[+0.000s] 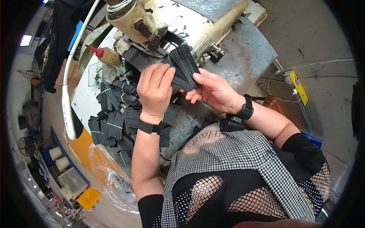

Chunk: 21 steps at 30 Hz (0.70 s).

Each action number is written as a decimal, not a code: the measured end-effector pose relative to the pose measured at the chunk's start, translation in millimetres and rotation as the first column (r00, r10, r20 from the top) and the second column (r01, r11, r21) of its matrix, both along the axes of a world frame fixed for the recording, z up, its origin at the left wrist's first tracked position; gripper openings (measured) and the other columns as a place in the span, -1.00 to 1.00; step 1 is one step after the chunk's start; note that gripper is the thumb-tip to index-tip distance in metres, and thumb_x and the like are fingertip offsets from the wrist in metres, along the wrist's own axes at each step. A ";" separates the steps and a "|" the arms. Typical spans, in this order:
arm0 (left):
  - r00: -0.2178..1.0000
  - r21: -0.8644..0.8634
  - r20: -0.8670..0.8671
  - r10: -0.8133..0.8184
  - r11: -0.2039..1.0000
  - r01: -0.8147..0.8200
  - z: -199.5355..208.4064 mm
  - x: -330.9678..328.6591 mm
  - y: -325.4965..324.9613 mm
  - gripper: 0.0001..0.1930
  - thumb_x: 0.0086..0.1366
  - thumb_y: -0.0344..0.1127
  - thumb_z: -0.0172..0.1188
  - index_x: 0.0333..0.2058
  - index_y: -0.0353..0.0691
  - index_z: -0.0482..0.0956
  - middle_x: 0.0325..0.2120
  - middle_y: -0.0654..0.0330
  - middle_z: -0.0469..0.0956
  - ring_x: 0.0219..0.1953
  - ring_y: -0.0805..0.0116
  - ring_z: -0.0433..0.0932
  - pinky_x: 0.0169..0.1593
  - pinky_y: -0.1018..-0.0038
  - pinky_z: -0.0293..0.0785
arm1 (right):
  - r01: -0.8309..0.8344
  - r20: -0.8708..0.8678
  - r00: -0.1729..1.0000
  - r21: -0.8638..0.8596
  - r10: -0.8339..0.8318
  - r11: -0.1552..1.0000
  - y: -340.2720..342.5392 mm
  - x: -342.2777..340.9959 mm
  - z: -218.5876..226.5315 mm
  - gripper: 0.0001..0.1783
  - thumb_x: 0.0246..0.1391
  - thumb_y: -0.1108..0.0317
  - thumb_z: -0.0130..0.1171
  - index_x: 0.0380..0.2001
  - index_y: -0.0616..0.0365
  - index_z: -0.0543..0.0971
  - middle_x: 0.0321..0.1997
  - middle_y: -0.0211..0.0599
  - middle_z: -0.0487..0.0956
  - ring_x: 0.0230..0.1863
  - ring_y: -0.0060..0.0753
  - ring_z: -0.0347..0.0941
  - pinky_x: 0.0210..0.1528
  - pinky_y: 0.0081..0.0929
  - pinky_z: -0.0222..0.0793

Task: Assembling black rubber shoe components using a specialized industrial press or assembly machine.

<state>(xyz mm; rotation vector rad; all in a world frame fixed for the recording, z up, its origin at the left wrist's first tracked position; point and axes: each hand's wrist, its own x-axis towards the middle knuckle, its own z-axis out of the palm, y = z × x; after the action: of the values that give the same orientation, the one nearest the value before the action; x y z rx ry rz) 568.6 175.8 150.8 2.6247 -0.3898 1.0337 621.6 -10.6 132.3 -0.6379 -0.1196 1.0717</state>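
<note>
Between my two hands is a fanned stack of flat black strips (185, 62), held in front of the machine head. My right hand (215, 89) grips the stack from the right, thumb on top and fingers beneath. The fingers of my left hand (155, 89) are curled at the stack's left side; whether they pinch a strip is hidden behind the knuckles. Left of my left hand lie several bundles of black strips (114, 123), some tied with pale bands. Just beyond the hands is the cream machine (138, 22) with its dark metal parts.
A bottle with a red nozzle (99, 52) and a clear tray (95, 74) stand left of the machine. A white cable-like tube (68, 110) hangs at the left. Dark scraps dot the metal worktop (247, 49). A clear plastic bag (114, 186) hangs at the near left edge.
</note>
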 end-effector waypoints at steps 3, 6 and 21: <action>0.992 0.078 0.030 0.122 0.989 -0.124 2.4 0.1 -3.0 -0.55 -0.30 -0.63 0.10 -0.32 -0.18 0.63 -0.35 0.21 0.51 -0.23 0.15 0.45 -0.13 0.31 0.41 | 0.014 -0.018 1.000 0.005 -0.014 1.000 2.3 1.0 1.1 -0.67 0.30 0.20 -0.08 -0.01 0.19 0.35 -0.15 -0.14 0.56 -0.27 -0.42 0.57 -0.23 -0.53 0.55; 0.988 0.066 0.027 0.155 0.985 -0.157 -4.0 -1.1 -3.0 -0.53 -0.30 -0.62 0.11 -0.29 -0.12 0.64 -0.37 0.23 0.47 -0.23 0.16 0.41 -0.13 0.30 0.38 | 0.006 -0.042 0.999 0.009 -0.006 1.000 2.2 1.6 1.2 -0.68 0.30 0.21 -0.07 -0.01 0.20 0.36 -0.16 -0.13 0.56 -0.27 -0.43 0.57 -0.22 -0.53 0.56; 0.994 -0.059 0.025 0.106 0.993 -0.105 -12.2 -11.2 -1.3 -0.59 -0.19 -0.67 0.13 -0.26 -0.28 0.61 -0.31 0.13 0.54 -0.20 0.12 0.54 -0.12 0.33 0.48 | -0.007 -0.045 0.999 0.011 0.007 1.000 0.0 0.4 -4.7 -0.69 0.29 0.20 -0.05 -0.06 0.20 0.40 -0.16 -0.14 0.58 -0.28 -0.45 0.59 -0.21 -0.57 0.56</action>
<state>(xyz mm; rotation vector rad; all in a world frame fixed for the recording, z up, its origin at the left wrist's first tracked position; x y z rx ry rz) 557.4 174.4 138.7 2.6062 -0.2258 1.0994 622.0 -10.6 127.7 -0.6036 -0.0887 1.0910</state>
